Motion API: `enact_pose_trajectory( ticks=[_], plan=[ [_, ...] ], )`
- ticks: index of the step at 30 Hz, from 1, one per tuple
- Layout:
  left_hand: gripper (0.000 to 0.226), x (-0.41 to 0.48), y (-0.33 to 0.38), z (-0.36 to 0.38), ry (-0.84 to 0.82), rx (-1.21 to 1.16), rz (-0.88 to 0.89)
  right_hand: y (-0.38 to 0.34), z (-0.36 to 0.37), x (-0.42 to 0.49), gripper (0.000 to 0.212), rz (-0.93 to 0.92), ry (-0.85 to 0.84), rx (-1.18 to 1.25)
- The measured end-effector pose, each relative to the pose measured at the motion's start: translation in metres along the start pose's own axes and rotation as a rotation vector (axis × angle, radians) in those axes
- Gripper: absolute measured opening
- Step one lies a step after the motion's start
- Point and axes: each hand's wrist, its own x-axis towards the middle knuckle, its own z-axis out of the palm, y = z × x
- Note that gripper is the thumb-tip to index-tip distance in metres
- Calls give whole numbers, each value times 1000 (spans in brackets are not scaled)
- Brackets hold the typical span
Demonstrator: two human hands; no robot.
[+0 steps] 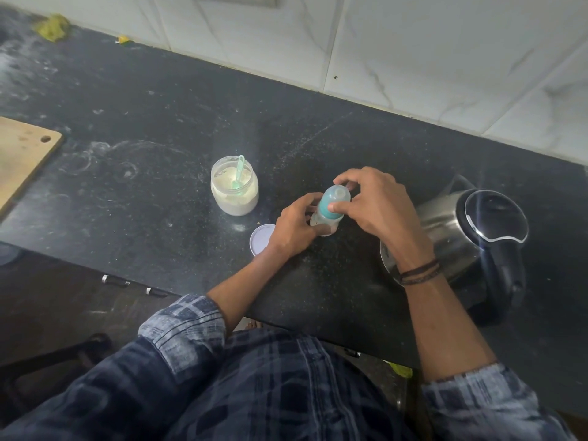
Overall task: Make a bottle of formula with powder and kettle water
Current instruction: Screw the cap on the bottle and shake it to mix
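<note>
A small clear baby bottle (321, 221) with a teal collar and clear cap (335, 198) stands on the black counter (159, 128). My left hand (294, 229) wraps around the bottle's body. My right hand (374, 203) grips the teal top from above with thumb and fingers. An open jar of pale formula powder (234, 190) stands to the left, with a mint green scoop (238, 173) stuck in the powder. A steel electric kettle (467, 237) with a black lid and handle sits to the right, its lid closed.
The jar's white lid (259, 241) lies flat beside my left wrist. A wooden cutting board (22, 157) sits at the counter's left edge. A white tiled wall (413, 52) backs the counter. The counter's front edge runs just under my forearms.
</note>
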Motion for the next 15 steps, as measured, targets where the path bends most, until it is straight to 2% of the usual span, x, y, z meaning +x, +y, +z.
enact_pose_trajectory(
  ticks=[3,7,12,15],
  plan=[
    [61,0,0,1,9,6,10,-2,-1,-1,57,-14,1,8],
    [61,-1,-1,1,13,16,11,-4,6,-3,46,-15,17,-21],
    [60,-1,0,1,21,34,18,-3,0,-2,54,0,48,-9],
    [61,0,-2,1,20,46,27,-3,3,-3,45,3,33,-12]
  ],
)
